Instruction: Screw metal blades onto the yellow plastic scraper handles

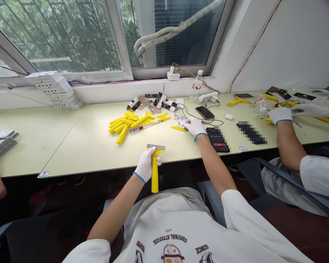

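Note:
My left hand (145,164), in a white knitted glove with a blue cuff, is closed around a yellow scraper (155,175). The scraper's handle points down toward me, and a grey metal blade lies across its head. My right hand (195,127), gloved the same way, rests on the table at a small pile of metal blades (178,119). Its fingers bend down at the pile's edge; what they pinch is hidden. Just left of it lies a loose yellow blade cover (178,128). A heap of yellow scraper handles (128,122) and a screwdriver (146,126) lie further left.
Black-and-white packaging cards (160,100) lie at the back. Two phones (204,112), (218,139) and cables are to the right. A co-worker's gloved hands (281,115) handle yellow parts at far right. White boxes (57,91) are stacked by the window.

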`<state>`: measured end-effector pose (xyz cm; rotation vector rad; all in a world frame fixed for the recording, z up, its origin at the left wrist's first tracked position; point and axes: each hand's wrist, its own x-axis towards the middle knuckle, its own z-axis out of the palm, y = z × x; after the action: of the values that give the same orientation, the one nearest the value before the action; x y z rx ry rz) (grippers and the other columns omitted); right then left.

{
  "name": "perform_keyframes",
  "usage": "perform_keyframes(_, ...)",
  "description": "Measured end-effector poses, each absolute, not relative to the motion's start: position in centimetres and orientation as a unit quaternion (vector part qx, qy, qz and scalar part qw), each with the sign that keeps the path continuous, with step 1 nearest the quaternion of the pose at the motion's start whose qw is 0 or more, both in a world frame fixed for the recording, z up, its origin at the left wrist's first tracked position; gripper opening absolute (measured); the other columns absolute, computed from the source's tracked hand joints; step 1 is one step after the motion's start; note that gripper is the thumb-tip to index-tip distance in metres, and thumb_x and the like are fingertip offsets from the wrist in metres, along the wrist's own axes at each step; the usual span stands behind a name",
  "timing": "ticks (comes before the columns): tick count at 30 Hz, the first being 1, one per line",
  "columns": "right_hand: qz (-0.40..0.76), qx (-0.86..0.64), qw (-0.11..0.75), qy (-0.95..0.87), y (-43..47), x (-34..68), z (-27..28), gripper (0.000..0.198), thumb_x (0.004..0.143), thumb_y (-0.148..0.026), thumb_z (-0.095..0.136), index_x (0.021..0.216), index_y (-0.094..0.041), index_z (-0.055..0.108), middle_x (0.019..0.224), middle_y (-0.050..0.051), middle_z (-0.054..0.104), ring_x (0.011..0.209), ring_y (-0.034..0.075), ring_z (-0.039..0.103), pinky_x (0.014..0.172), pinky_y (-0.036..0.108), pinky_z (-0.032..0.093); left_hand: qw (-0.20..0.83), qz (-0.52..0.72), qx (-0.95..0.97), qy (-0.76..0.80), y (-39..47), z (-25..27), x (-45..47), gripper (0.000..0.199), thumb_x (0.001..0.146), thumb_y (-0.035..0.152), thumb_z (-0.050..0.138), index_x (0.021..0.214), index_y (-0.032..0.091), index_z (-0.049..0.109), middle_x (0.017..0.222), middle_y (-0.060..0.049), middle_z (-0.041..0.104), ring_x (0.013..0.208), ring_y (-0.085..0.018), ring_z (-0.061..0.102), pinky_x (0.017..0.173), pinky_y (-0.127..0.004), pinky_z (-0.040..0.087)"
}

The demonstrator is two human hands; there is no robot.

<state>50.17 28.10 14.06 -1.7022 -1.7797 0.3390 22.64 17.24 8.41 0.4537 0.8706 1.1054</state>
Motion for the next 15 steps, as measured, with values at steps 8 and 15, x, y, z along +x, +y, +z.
perform_keyframes(8, 0.135, -0.62, 0.333, -0.698, 28.4, 47.8, 12.3, 0.042, 0.108, -0.043, 0.073, 0.137, -0.013, 0.07, 0.135, 0.012, 0.07, 0.119, 0.023, 0.071, 0.104, 0.044, 0.063, 0.735, 0.517, 0.197, 0.392, 17.4, 8.0, 23.0, 0.034, 0.09, 0.031, 0.082, 0.104, 0.021, 0.054, 0.084, -0.001, 0.064, 0.052, -0.011, 0.059, 0.042, -0.021, 0.044)
perform_keyframes(15, 0.174, -0.569, 0.37, -0.713, 27.5, 46.4, 11.6, 0.041, 0.108, -0.045, 0.072, 0.133, -0.013, 0.071, 0.129, 0.011, 0.071, 0.113, 0.021, 0.072, 0.101, 0.042, 0.063, 0.729, 0.534, 0.196, 0.38, 17.2, 8.0, 23.1, 0.036, 0.087, 0.03, 0.084, 0.105, 0.021, 0.054, 0.087, -0.001, 0.066, 0.055, -0.012, 0.061, 0.044, -0.022, 0.046)
